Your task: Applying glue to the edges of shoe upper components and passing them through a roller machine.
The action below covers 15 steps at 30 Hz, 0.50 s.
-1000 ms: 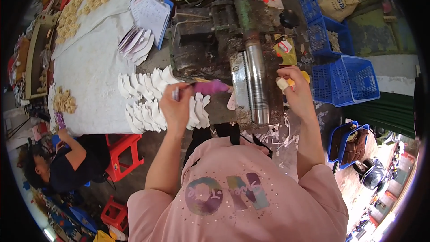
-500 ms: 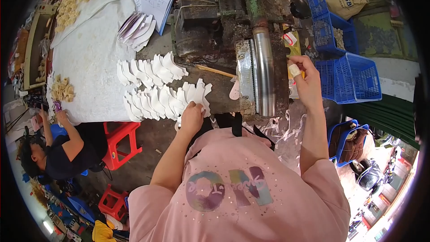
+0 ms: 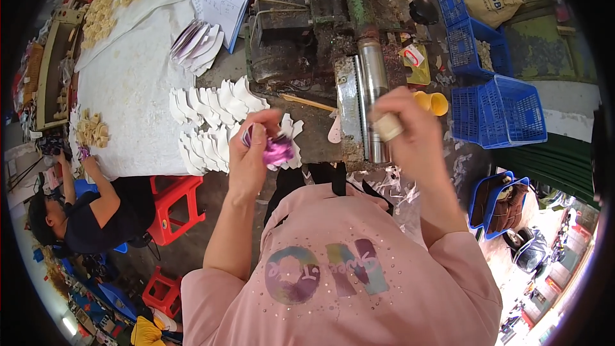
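My left hand (image 3: 253, 150) is closed on a shiny purple-pink piece, perhaps foil or cloth (image 3: 278, 150), held above the front row of white curved pieces (image 3: 204, 148). In front of the steel roller (image 3: 373, 64) is my right hand (image 3: 410, 129), its fingers curled and partly blurred. A cream wrap (image 3: 388, 126) shows on one of its digits. Whatever lies inside those fingers is hidden. A second row of white pieces (image 3: 218, 101) lies behind the first. The roller belongs to a dark, greasy machine (image 3: 282, 32), beside a flat metal plate (image 3: 350, 99).
Yellow cups (image 3: 438, 104) stand right of the roller. Blue crates (image 3: 509, 112) line the right side. A clipboard (image 3: 221, 0) and stacked paper shapes (image 3: 197, 46) lie on the white-covered table (image 3: 138, 90). At the left, another person (image 3: 83, 208) works near red stools (image 3: 178, 208).
My left hand has risen from the white pieces and now shows the purple-pink piece. My right hand has moved left from beside the machine to the roller's front, uncovering the yellow cups.
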Tool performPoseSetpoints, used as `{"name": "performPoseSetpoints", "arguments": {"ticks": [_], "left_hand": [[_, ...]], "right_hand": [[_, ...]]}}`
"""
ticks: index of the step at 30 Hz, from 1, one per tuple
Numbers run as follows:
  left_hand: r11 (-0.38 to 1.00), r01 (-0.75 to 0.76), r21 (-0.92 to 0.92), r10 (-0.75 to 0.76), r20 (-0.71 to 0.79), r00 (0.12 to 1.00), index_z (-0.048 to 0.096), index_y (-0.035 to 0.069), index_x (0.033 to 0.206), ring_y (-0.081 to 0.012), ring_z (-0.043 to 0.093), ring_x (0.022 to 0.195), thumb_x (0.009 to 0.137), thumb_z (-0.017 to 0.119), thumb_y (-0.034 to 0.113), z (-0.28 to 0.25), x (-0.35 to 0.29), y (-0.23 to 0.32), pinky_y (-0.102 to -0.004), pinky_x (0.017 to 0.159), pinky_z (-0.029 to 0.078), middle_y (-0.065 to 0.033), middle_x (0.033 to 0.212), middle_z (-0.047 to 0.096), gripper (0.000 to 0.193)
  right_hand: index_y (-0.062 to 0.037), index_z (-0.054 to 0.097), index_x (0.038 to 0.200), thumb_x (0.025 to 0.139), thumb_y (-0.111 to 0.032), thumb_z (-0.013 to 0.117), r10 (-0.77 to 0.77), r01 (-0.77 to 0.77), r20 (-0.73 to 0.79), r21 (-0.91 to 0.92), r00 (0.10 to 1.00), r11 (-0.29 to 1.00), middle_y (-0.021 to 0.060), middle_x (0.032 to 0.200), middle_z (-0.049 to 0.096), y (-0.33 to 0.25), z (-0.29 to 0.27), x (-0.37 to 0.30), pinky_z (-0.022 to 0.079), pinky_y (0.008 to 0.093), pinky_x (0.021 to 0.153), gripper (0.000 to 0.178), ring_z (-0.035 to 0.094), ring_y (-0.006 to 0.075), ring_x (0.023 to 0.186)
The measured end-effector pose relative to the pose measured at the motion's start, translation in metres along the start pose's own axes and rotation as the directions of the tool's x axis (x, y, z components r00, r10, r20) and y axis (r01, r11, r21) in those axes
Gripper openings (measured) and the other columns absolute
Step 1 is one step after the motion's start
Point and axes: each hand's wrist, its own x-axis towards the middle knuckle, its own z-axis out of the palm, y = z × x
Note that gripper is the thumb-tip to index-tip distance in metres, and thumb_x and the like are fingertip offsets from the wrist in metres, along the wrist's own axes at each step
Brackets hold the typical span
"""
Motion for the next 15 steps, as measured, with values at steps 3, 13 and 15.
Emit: {"name": "performPoseSetpoints", "arguments": {"ticks": [3,13,15], "left_hand": [[0.937,-0.322,-0.137,0.339,0.125,0.932,0.053,-0.003,0.113,-0.0132,0.049,0.089,0.095,0.043,0.044,0.038,0.005,0.025,-0.0287,0.08,0.041,-0.0063,0.099,0.053,0.051],[0.829,-0.524,-0.194,0.532,-0.014,0.847,0.047,0.0,0.114,-0.0139,0.048,0.086,0.094,0.038,0.051,0.085,0.01,0.027,-0.0283,0.078,0.041,-0.0075,0.096,0.051,0.056],[0.798,-0.595,-0.095,0.59,-0.078,0.804,0.049,0.0,0.109,-0.0121,0.043,0.081,0.095,0.037,0.047,0.09,0.011,0.028,-0.0258,0.071,0.038,-0.0067,0.091,0.045,0.051]], "right_hand": [[-0.0048,0.061,0.095,0.07,-0.002,0.065,-0.184,0.19,0.05,-0.225,0.982,0.956,0.011,0.103,0.052,-0.021,0.041,0.007,0.038,0.0386,0.083,0.026,0.047,0.0295,0.097],[-0.0071,0.063,0.095,0.065,-0.008,0.069,-0.345,0.245,-0.193,-0.407,0.918,0.88,0.0123,0.115,0.049,-0.018,0.07,-0.003,0.031,0.0436,0.083,0.03,0.042,0.0327,0.1],[-0.0076,0.062,0.093,0.065,-0.008,0.068,-0.353,0.251,-0.21,-0.394,0.912,0.884,0.0121,0.114,0.049,-0.017,0.071,-0.004,0.032,0.0431,0.082,0.029,0.043,0.0325,0.099]]}}
